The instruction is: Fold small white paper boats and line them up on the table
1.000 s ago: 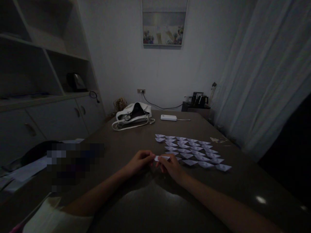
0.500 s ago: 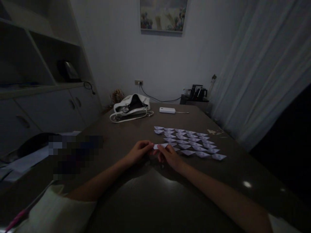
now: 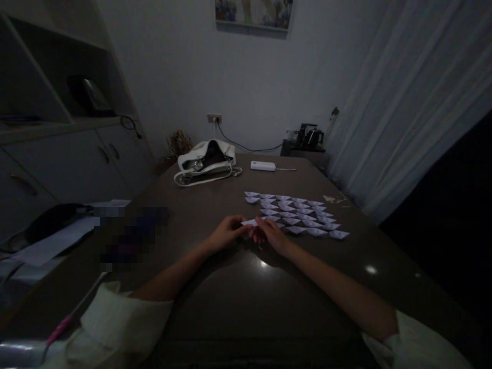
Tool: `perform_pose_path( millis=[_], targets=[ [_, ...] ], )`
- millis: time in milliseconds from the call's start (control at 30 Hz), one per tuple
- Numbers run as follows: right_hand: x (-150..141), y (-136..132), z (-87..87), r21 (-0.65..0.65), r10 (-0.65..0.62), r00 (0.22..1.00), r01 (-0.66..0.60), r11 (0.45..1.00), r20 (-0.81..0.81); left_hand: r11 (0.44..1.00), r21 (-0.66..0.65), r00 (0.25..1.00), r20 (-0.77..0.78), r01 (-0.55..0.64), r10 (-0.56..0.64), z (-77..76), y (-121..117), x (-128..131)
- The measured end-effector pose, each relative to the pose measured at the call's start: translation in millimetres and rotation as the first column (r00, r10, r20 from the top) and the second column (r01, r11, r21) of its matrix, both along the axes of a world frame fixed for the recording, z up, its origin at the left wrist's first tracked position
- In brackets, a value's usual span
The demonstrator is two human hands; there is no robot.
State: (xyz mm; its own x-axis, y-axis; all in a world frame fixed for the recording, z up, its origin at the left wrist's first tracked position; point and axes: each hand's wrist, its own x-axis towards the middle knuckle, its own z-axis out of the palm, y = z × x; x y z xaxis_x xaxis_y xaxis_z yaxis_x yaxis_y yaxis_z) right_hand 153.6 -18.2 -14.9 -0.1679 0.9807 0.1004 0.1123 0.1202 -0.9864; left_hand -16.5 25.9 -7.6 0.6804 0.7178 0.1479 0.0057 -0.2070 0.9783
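Both hands meet over the middle of a dark table (image 3: 238, 307). My left hand (image 3: 227, 233) and my right hand (image 3: 269, 234) pinch a small white folded paper piece (image 3: 249, 222) between their fingertips, just above the tabletop. Right behind and to the right of it lie several folded paper boats (image 3: 298, 215) set out in neat rows. The room is dim and the folds of the held piece cannot be made out.
A white handbag (image 3: 205, 163) lies at the far side of the table, with a white power bank (image 3: 263, 166) and its cable beside it. Papers and a dark object (image 3: 49, 230) sit at the left. Cabinets stand left, curtains right, a kettle (image 3: 309, 137) on a side stand.
The view has tilted downward, so everything sits higher in the picture. Both hands keep pinching the paper piece, with only slight finger movement.
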Motion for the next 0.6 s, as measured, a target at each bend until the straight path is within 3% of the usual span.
perform_pose_path(
  millis=[367, 600],
  targets=[
    [4.6, 5.5, -5.2, -0.054, 0.065, 0.997, -0.067, 0.996, -0.034, 0.995, -0.061, 0.997, -0.021, -0.08, 0.078, 1.8, 0.7, 1.7],
    [4.7, 0.4, -6.2, -0.095, 0.068, 0.997, -0.07, 0.993, -0.03, 0.996, 0.013, 0.979, -0.185, -0.083, 0.084, -0.7, -3.0, 0.5]
  ],
)
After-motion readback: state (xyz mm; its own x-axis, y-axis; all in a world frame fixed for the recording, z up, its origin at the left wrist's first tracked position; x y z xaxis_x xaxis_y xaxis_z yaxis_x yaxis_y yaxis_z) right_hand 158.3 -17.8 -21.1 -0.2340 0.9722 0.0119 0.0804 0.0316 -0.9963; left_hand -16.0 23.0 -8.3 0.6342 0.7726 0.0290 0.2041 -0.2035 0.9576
